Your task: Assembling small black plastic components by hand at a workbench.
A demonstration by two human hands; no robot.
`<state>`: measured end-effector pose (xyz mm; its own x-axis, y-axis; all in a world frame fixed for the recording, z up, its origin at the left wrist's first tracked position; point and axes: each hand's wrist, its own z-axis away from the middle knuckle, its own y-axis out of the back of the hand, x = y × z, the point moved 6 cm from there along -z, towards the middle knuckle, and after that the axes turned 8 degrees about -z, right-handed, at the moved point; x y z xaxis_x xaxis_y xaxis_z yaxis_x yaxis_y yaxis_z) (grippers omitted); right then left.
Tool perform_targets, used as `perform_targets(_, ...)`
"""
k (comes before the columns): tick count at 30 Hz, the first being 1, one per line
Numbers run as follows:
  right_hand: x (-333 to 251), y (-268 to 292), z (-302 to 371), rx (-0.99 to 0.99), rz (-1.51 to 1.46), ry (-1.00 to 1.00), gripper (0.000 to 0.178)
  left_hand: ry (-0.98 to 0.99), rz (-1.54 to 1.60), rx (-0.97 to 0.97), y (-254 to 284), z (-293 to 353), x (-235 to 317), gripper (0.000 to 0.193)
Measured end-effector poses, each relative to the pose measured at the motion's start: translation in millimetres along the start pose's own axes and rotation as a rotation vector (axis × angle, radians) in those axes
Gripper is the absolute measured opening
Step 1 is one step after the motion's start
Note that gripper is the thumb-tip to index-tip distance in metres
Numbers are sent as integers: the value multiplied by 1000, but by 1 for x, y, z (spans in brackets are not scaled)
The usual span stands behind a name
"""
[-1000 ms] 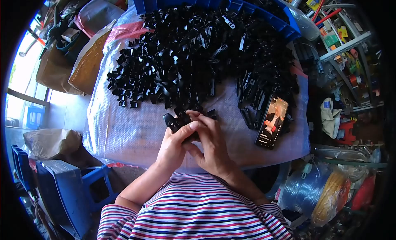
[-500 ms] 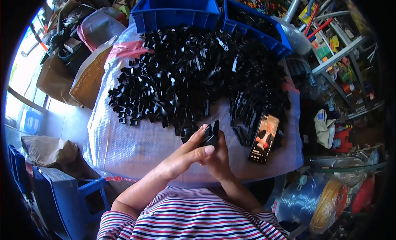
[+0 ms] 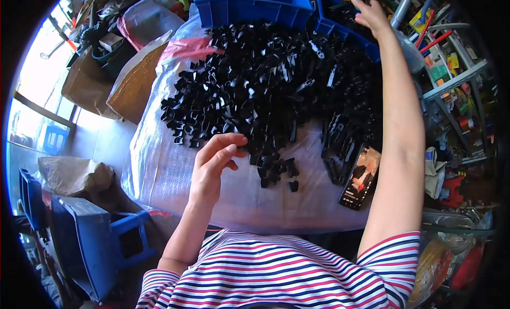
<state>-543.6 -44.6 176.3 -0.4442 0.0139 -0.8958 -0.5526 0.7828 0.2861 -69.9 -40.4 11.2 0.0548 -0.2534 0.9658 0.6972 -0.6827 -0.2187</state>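
Observation:
My left hand [image 3: 212, 163] hovers at the near left edge of a heap of small black plastic pieces [image 3: 260, 86]. Its fingers are loosely bent and apart, and nothing shows in them. My right arm reaches far forward along the right side. At its end, my right hand [image 3: 373, 18] is over the right blue bin [image 3: 345, 32], fingers spread, with no piece visible in it. Black pieces lie inside that bin, partly hidden by the hand. A few loose black pieces [image 3: 273, 168] sit at the heap's near edge.
The heap rests on a white woven sack surface [image 3: 159, 171]. A second blue bin [image 3: 255, 11] stands behind it. A phone [image 3: 360, 179] with a lit screen lies beside my right forearm. A blue plastic stool [image 3: 87, 240] is at left, crowded shelving [image 3: 457, 80] at right.
My hands were together in front of me around black pieces. They have parted: the right hand went forward to the right bin, the left moved left and forward. The whole view has shifted slightly.

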Motion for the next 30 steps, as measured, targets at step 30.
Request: perform_targets(30,-6,-87,362,-188,99,-164,21,-152,-390,-9,-11,1,-19,22)
